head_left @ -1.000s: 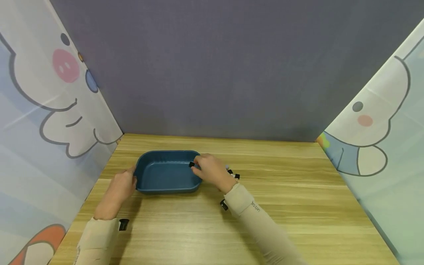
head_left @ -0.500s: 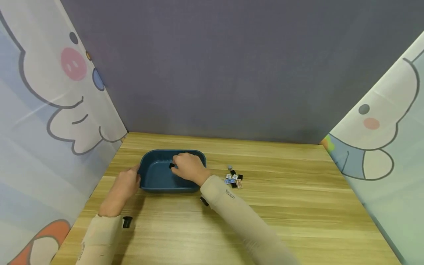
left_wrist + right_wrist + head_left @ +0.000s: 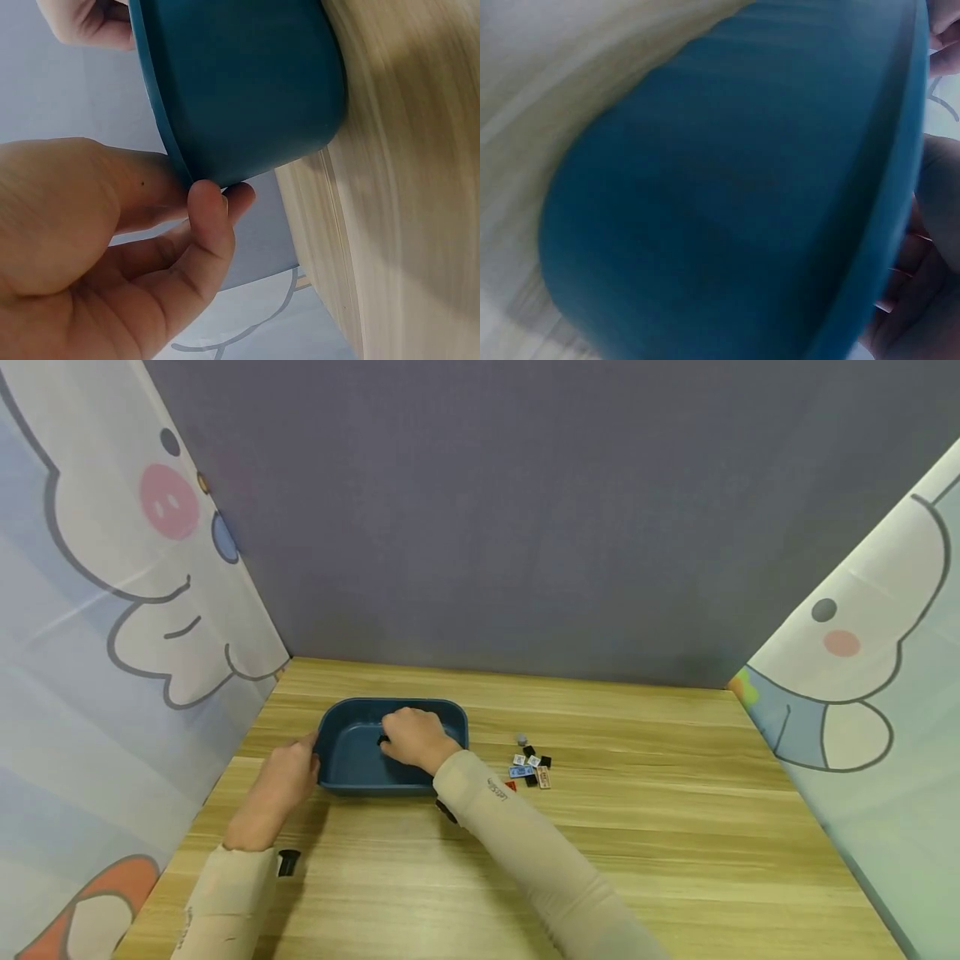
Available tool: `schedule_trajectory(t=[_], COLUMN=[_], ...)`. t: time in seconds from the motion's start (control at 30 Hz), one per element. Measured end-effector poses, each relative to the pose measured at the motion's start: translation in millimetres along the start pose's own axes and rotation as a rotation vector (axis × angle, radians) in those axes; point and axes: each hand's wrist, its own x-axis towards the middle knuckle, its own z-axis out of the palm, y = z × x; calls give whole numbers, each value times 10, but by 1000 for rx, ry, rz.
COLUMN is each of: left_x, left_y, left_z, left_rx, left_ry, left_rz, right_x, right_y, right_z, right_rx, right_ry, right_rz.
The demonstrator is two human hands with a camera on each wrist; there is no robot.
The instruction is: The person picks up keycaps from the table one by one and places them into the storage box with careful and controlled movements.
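Observation:
A dark blue tray (image 3: 348,760) with rounded corners sits on the wooden table. My left hand (image 3: 281,785) grips its left end; in the left wrist view, thumb and fingers pinch the tray's rim (image 3: 169,142). Inside the tray, my right hand (image 3: 416,742) holds a small black piece (image 3: 382,740), mostly covered by the fingers. The right wrist view is filled by the tray's outer wall (image 3: 705,180), with part of the right hand (image 3: 934,270) showing beyond the rim.
Right of the tray lies a cluster of small pieces: a grey one (image 3: 522,739), several black ones (image 3: 546,762), white ones (image 3: 519,760), a blue strip (image 3: 521,772), a tan strip (image 3: 543,777) and a red one (image 3: 511,786). A grey wall (image 3: 495,527) stands behind the table.
My right hand has moved left from the tray's right rim into the tray, carrying the black piece. The small pieces beside it have come into view. My left hand keeps its hold.

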Motion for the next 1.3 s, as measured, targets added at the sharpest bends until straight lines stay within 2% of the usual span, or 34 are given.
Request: schedule_trajectory(t=[0.3, 0.57, 0.7, 0.9, 1.07, 1.3], left_x=[10, 25, 22, 43, 59, 56], left_y=[-7, 1, -12, -53, -79, -82], left_z=[21, 21, 19, 9, -1, -6], left_rx=[-12, -4, -10, -5, -7, -20], left_ry=[12, -18, -13, -10, -26, -46], left_rz=[7, 3, 8, 17, 17, 2], right_x=[-72, -329, -514, -885, -1213, -1656], right_y=[124, 313, 442, 694, 929, 1245], right_z=[-14, -163, -266, -355, -328, -239], right_rx=[10, -9, -37, 19, 12, 23], right_ry=[3, 58, 108, 189, 267, 308], right_rz=[25, 15, 10, 39, 105, 194])
